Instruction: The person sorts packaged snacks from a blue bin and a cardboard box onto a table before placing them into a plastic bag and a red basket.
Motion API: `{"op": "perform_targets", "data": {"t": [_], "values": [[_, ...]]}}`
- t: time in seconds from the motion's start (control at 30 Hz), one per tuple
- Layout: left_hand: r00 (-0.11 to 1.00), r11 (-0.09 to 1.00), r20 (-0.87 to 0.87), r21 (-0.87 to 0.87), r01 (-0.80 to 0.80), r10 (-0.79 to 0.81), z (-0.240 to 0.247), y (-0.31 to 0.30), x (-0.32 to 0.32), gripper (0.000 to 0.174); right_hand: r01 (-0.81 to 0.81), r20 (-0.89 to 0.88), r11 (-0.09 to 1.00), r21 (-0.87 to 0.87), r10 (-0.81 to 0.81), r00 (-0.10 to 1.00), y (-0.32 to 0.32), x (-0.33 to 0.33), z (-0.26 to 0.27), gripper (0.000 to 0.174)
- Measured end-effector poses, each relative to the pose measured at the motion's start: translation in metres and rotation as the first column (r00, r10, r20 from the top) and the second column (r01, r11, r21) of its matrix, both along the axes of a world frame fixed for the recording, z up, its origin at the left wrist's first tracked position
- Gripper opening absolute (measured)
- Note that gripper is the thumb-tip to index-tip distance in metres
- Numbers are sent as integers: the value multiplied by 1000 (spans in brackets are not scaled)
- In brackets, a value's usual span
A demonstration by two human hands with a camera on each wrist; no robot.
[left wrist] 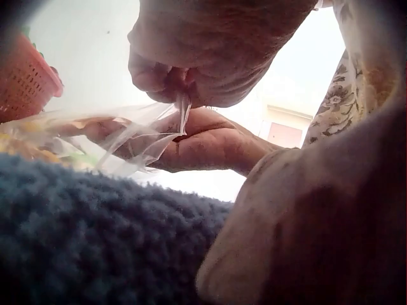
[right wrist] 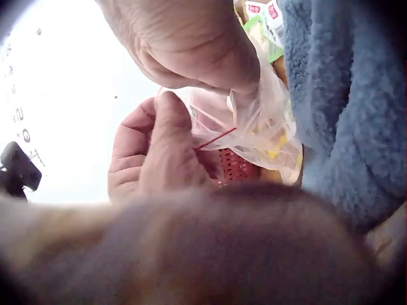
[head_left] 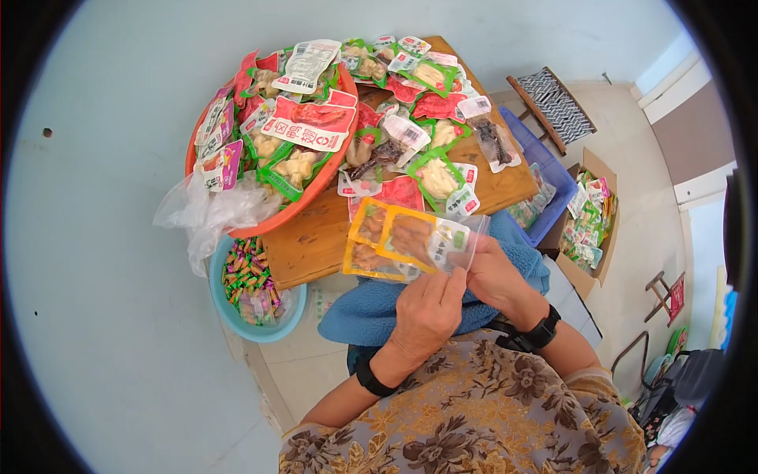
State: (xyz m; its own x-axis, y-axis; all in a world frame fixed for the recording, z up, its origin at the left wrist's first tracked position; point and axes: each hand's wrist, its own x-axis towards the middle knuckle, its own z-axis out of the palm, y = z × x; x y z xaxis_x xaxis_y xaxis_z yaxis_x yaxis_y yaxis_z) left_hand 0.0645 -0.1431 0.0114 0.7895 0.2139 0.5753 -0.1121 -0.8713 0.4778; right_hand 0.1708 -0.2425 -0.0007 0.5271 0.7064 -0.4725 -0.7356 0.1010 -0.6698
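Note:
A clear plastic bag (head_left: pixel 476 237) holds several yellow-edged snack packets (head_left: pixel 407 235) with brown pieces showing through their windows. My left hand (head_left: pixel 430 304) pinches the bag's near edge at its mouth, thumb and fingertips together. On the far side of that mouth, my right hand (head_left: pixel 497 276) grips the plastic. Both hands are close together above a blue fleece cloth (head_left: pixel 355 312) on my lap. In the right wrist view a thin red strip (right wrist: pixel 217 138) runs along the clear plastic between the hands. The left wrist view has the plastic (left wrist: pixel 149 133) gathered and creased at the fingers.
Ahead stands a wooden table (head_left: pixel 304 257) strewn with sealed snack packets (head_left: pixel 434 178). An orange-red basket (head_left: pixel 347 150) heaped with packets is on its left. Below is a blue basin (head_left: pixel 217 292) of small wrapped sweets. At right are a purple crate (head_left: pixel 557 213), a cardboard box (head_left: pixel 612 213) and a woven stool (head_left: pixel 553 107).

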Motion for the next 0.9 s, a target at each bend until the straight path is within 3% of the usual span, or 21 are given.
{"op": "perform_targets", "data": {"t": [0.1, 0.23, 0.3, 0.43, 0.53, 0.6, 0.73, 0.9], "values": [[1000, 1000, -1, 0, 4, -4, 1, 0, -1, 21, -4, 90, 1000, -13, 5, 996, 17, 1, -3, 43], [1000, 1000, -3, -19, 19, -19, 1, 1, -2, 21, -10, 19, 999, 50, 9, 1000, 37, 10, -42, 42], [1000, 999, -2, -20, 26, -26, 0, 0, -2, 22, -10, 262, 1000, 18, 5, 965, 48, 13, -66, 41], [1000, 999, 2, -14, 31, -31, -5, -1, 0, 21, 21, 209, 999, 30, -27, 978, 66, 9, -77, 39], [999, 998, -1, -42, 49, -49, -2, -1, 1, 20, 142, 294, 985, -97, -108, 950, 81, 5, -85, 35], [999, 997, -7, -56, 46, -47, -3, -1, 1, 20, 159, 429, 960, -231, -46, 902, 87, 6, -84, 32], [999, 990, -37, -141, 29, -34, -6, 1, 2, 20, 247, 496, 951, -187, -125, 859, 94, 9, -74, 29], [995, 978, -69, -198, 62, -77, -4, 7, 4, 22, 131, 501, 948, -288, 33, 865, 85, 17, -62, 28]]}}
